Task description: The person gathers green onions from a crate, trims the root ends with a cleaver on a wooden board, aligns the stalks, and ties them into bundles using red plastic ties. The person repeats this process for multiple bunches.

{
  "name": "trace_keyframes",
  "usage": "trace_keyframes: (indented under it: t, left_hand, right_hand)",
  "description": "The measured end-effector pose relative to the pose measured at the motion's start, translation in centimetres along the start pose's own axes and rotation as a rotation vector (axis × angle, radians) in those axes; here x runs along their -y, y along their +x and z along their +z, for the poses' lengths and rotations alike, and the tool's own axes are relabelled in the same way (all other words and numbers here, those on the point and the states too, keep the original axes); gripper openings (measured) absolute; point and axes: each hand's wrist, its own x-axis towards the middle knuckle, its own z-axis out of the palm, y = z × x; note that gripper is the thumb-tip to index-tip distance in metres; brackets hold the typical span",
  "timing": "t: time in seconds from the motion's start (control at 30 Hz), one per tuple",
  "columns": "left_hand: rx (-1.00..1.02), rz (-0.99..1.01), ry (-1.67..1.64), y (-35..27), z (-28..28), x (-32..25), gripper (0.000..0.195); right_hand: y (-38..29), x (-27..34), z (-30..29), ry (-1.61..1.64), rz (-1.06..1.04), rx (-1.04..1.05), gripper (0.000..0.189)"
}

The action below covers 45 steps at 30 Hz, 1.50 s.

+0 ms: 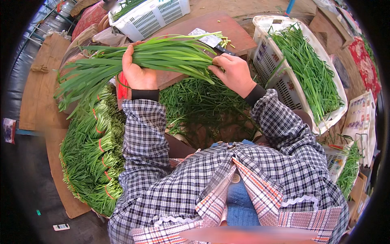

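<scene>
A loose bunch of green Chinese chives [173, 55] lies across my left hand [137, 70], its leafy ends hanging off to the left. My left fingers wrap around it from below. At the stem end, my right hand [233, 71] pinches a few stalks between thumb and fingertips. Behind the bunch, a cleaver [210, 39] with a dark riveted handle rests on a reddish board [237, 33], beside small cut stem ends [225, 41]. Red ties [122, 87] hang just below my left hand.
Bundled chives with red bands [100, 158] are stacked at my left. A white plastic crate [280, 88] at the right holds loose chives [304, 70]. Another white crate [149, 18] stands at the back. Loose leaves [201, 94] cover the ground between my legs.
</scene>
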Motion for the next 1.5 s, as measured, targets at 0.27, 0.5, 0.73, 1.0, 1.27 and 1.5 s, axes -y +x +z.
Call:
trace_keyframes:
  t: [0.27, 0.5, 0.73, 1.0, 1.27, 1.5]
  left_hand:
    - [0.03, -0.051, -0.017, 0.8, -1.0, 0.4, 0.023]
    - [-0.002, -0.108, 0.108, 1.1, 4.5, 6.8, 0.024]
    - [0.037, -0.08, 0.158, -0.1, 7.0, 8.5, 0.023]
    - [0.037, -0.021, 0.355, -3.6, 11.6, 10.9, 0.023]
    - [0.159, -0.118, 0.314, -9.4, 13.7, 15.3, 0.028]
    - [0.249, -0.145, 0.571, -10.1, 13.4, 14.9, 0.051]
  right_hand:
    - [-0.4, -1.7, -0.3, 0.953, 0.499, -0.071, 0.011]
    - [0.9, -8.5, -9.9, 1.383, 0.419, -0.095, 0.005]
    - [-3.7, -13.6, -11.4, -0.082, -0.049, 0.93, 0.015]
    - [-0.6, -10.0, -12.5, 0.027, -0.057, 0.048, 0.075]
    - [0.7, -5.4, -10.5, 0.273, 0.016, 0.109, 0.101]
    - [1.2, -7.9, -11.3, 0.625, 0.069, 0.367, 0.071]
